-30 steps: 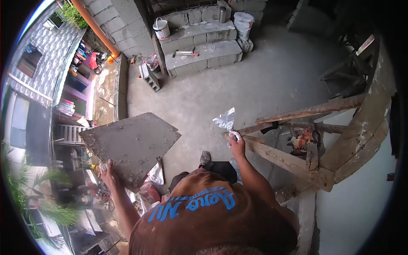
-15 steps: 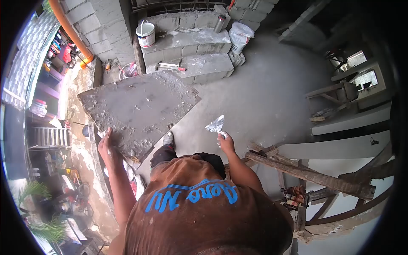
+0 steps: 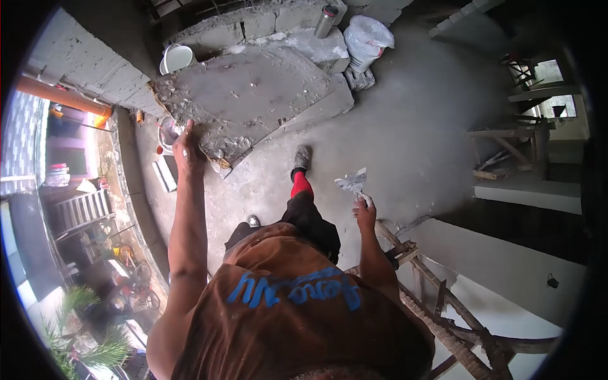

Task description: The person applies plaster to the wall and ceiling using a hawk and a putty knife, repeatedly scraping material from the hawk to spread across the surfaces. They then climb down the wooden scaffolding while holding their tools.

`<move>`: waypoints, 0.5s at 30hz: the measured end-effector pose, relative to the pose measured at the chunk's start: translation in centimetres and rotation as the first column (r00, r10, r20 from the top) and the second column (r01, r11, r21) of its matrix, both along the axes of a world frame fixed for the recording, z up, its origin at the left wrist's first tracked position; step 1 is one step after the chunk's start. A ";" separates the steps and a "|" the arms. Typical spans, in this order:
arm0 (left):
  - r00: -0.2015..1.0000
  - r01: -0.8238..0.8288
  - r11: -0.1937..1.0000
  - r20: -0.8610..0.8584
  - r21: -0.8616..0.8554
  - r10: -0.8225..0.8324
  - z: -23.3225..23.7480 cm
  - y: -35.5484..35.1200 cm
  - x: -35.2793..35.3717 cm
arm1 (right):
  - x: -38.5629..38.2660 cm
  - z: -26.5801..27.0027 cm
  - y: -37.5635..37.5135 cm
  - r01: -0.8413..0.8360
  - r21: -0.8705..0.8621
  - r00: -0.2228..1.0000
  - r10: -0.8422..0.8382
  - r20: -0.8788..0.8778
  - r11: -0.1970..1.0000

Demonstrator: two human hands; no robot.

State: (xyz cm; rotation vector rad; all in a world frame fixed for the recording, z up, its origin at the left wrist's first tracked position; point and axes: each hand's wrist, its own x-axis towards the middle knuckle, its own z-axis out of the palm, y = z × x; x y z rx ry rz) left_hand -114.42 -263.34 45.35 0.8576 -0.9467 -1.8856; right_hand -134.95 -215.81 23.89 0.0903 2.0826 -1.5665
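A wide plywood-like board [image 3: 253, 95], smeared with wet grey mortar, spans the area ahead of me. At its near left edge my left hand [image 3: 188, 152] grips the board, with the fingers partly hidden beneath. My right hand [image 3: 365, 212] is closed round the handle of a putty knife [image 3: 352, 182], whose broad blade is coated with pale mortar. The putty knife is held out over the floor, apart from the board.
Behind the board are block steps [image 3: 335, 104], a white bucket [image 3: 177, 58], a steel tumbler [image 3: 326, 21] and a filled white sack [image 3: 367, 41]. Wooden scaffold poles [image 3: 443, 323] stand at right. On the left, a raised ledge [image 3: 144, 209] borders an outdoor area.
The board has moved forward with my left hand and now hides much of the steps and part of the bucket. One foot has stepped ahead. The putty knife stays in my right hand.
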 end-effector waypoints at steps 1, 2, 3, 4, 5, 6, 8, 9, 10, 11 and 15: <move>1.000 -0.011 1.000 0.023 0.000 0.011 -1.0 -1.2 -1.3 | -2.1 -1.4 -1.5 0.019 -0.031 0.998 -0.017 0.055 0.999; 0.999 0.044 0.999 0.010 0.005 -0.044 -1.6 -2.0 -2.6 | -3.9 -2.4 -2.6 0.018 -0.029 0.996 -0.016 0.082 0.999; 0.995 0.103 0.995 -0.011 0.005 -0.103 -2.3 -3.1 -4.1 | -6.1 -2.9 -4.6 0.032 -0.035 0.993 -0.028 0.113 0.999; 0.990 0.138 0.988 0.029 -0.075 -0.136 -4.4 -4.8 -4.3 | -7.7 -3.7 -6.1 0.053 -0.035 0.988 -0.047 0.150 0.998; 0.988 0.158 0.949 0.047 -0.273 -0.150 -6.3 -5.8 -3.8 | -9.4 -4.3 -8.0 0.076 -0.055 0.975 -0.063 0.211 0.996; 0.986 0.165 0.871 0.057 -0.463 -0.156 -7.7 -6.4 -4.0 | -11.6 -4.0 -10.8 0.097 -0.074 0.964 -0.075 0.256 0.993; 0.957 0.117 0.973 0.285 -0.199 -0.056 -4.3 -6.0 -5.6 | -15.8 -6.1 -15.4 0.082 -0.116 0.935 -0.037 0.352 0.990; 0.957 0.105 0.983 0.284 -0.149 -0.059 -5.8 -6.8 -4.7 | -18.1 -7.6 -17.4 0.062 -0.149 0.919 0.001 0.393 0.987; 0.957 0.092 0.991 0.283 -0.098 -0.060 -8.2 -8.7 -2.7 | -20.4 -9.0 -20.0 0.030 -0.212 0.902 0.065 0.427 0.977; 0.948 0.086 0.995 0.312 -0.047 -0.067 -9.7 -9.6 -0.9 | -22.3 -9.5 -22.3 0.006 -0.281 0.884 0.127 0.451 0.960; 0.879 -0.146 0.989 0.458 -0.010 0.134 -13.1 -9.5 1.2 | -27.6 -12.7 -30.1 -0.042 -0.200 0.860 0.137 0.491 0.979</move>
